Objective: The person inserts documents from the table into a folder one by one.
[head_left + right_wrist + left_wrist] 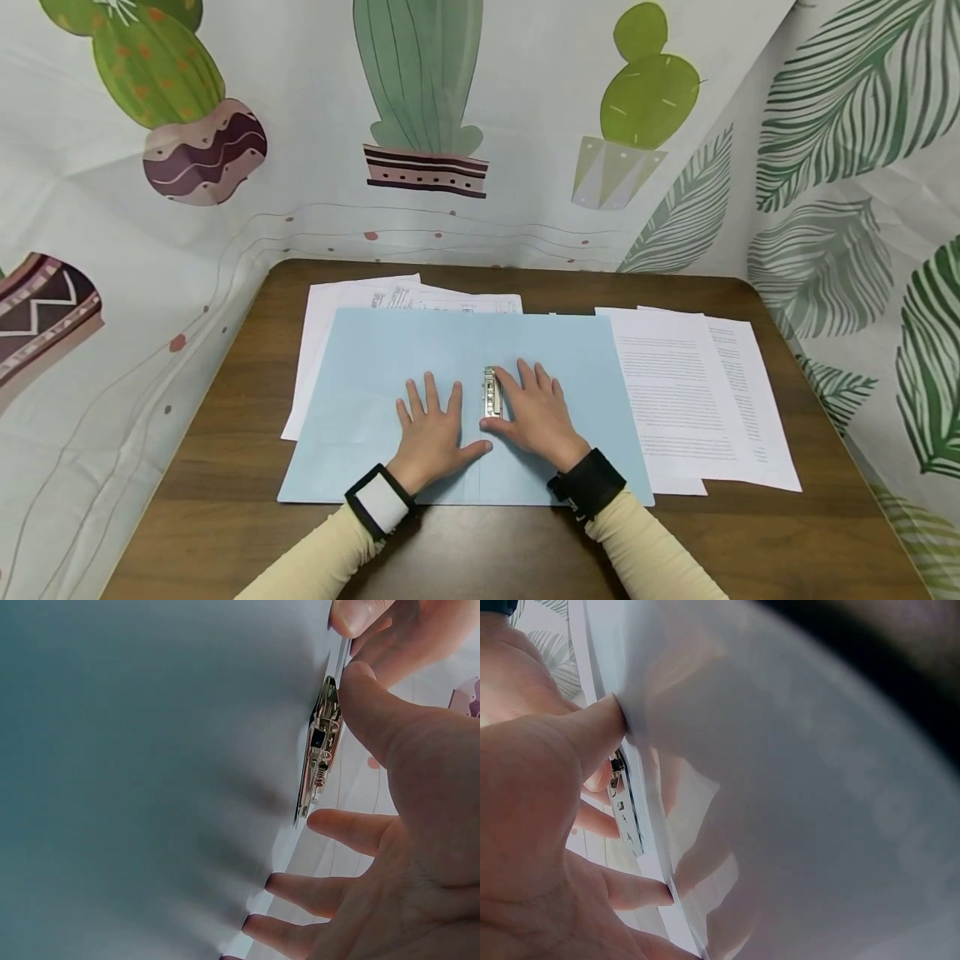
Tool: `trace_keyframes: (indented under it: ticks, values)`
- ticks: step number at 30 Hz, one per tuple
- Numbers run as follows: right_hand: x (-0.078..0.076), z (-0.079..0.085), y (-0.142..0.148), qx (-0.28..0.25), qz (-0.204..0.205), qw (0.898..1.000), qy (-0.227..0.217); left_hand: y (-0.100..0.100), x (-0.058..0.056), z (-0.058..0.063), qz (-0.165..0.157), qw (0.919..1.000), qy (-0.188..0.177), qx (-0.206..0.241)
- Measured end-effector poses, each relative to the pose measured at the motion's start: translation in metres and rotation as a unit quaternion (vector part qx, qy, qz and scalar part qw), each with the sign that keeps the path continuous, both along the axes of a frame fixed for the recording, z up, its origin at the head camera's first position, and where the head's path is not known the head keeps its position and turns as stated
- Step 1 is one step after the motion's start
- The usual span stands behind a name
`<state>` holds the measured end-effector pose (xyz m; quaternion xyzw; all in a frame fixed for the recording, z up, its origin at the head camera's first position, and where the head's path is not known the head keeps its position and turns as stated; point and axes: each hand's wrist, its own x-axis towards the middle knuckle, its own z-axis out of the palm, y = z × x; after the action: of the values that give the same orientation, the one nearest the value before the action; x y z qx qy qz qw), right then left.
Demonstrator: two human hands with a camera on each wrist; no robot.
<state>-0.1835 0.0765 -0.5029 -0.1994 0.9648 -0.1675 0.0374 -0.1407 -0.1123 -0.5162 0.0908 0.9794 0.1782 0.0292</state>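
A light blue folder (382, 358) lies opened out flat on the table. Just right of its crease sits a silver metal clip (492, 393) with a small spring visible in the right wrist view (321, 774). My left hand (431, 437) rests on the left panel with fingers spread and thumb reaching toward the crease. On the right panel, my right hand (540, 417) also has its fingers spread. Its index fingertip is at the clip's upper end, its thumb tip by the lower end. In the left wrist view, the fingertips (660, 892) touch the folder's glossy surface.
Printed sheets (675, 392) stick out past the folder's right side, overlapping one another. More papers (318, 333) show behind its upper left edge. Everything lies on a brown wooden table (225, 425), with a cactus-patterned cloth (300, 167) hanging behind.
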Motion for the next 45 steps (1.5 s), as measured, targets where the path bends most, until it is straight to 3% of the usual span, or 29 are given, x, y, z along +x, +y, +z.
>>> trace_keyframes:
  ticks: [24, 45]
  values:
    - [-0.0016, 0.0018, -0.0037, -0.017, -0.002, 1.0, -0.026, 0.0018, -0.0005, 0.0, 0.005, 0.9999, -0.004, -0.012]
    - [-0.0003, 0.0041, -0.0042, -0.025, 0.013, 0.999, -0.019, 0.0026, 0.0006, 0.0033, 0.012, 0.9997, -0.018, -0.014]
